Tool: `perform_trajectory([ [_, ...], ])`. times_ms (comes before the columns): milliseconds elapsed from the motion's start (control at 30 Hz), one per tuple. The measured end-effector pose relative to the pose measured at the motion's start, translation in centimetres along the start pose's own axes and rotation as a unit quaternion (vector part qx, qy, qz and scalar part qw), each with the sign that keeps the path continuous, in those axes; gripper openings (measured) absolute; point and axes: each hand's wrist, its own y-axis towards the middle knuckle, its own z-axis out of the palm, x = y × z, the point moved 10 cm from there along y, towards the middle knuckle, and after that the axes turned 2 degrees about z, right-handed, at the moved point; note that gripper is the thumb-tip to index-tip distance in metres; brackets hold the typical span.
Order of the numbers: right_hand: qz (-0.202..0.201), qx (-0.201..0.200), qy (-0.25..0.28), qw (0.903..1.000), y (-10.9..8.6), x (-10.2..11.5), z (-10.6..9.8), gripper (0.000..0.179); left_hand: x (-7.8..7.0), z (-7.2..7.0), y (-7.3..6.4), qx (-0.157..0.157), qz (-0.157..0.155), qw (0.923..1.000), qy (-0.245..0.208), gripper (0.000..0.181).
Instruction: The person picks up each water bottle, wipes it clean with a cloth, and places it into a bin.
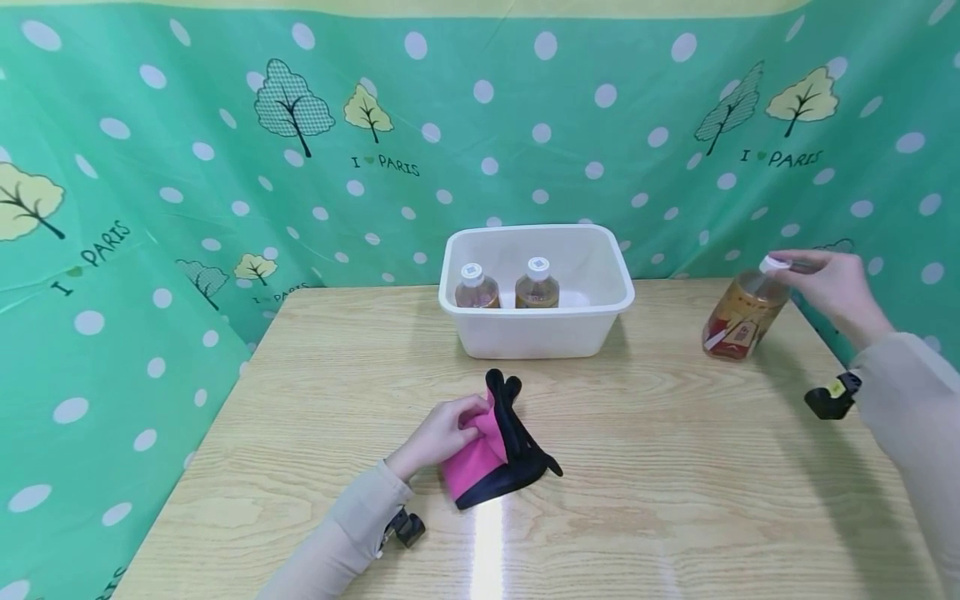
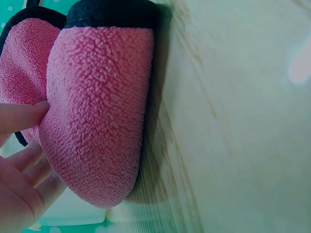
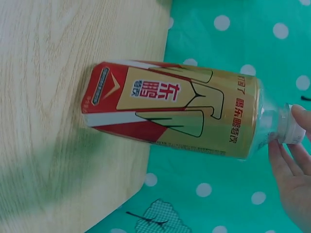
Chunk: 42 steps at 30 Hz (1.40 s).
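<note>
Between thumb and fingers my left hand (image 1: pixel 442 433) pinches a pink fleecy cloth piece with black edging (image 1: pixel 472 467), which lies bunched on the table in front of the white bin. The left wrist view shows the fleece (image 2: pixel 102 107) close up, folded, with the thumb pressed into its fold. Over at the far right, my right hand (image 1: pixel 836 287) grips the white cap of a drink bottle (image 1: pixel 746 317). That bottle leans, its top toward the right. Its gold and red label (image 3: pixel 170 104) faces the right wrist camera, and fingertips lie around the cap (image 3: pixel 295 125).
A white plastic bin (image 1: pixel 536 333) stands at the back middle of the wooden table (image 1: pixel 637 467). Inside it are two capped bottles, one on the left (image 1: pixel 477 287) and one near the middle (image 1: pixel 537 285). Behind hangs a green dotted curtain (image 1: pixel 480 150).
</note>
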Motion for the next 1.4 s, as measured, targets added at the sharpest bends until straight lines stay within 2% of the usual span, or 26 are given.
perform_trajectory([
  [267,-0.034,0.013,-0.024,0.9991,-1.3,1.9,0.9,0.064,-0.1,0.0,0.0,0.0,0.003,1.0,0.002,0.028],
  [667,-0.103,0.04,-0.013,0.9937,-4.3,6.1,3.0,0.053,-0.1,-0.1,0.0,0.0,0.001,1.0,0.007,0.028],
  [900,-0.148,0.045,-0.005,0.988,-6.0,8.4,4.7,0.051,-0.2,-0.1,0.1,0.0,-0.002,1.0,0.002,0.028],
  [1200,-0.201,0.052,-0.009,0.9781,-8.5,11.3,6.8,0.04,0.0,0.0,0.0,-0.004,0.0,0.9999,0.01,0.027],
  [1400,-0.229,0.056,-0.004,0.9717,-10.3,13.0,8.4,0.034,0.4,0.1,0.0,-0.002,-0.01,0.9999,0.009,0.026],
])
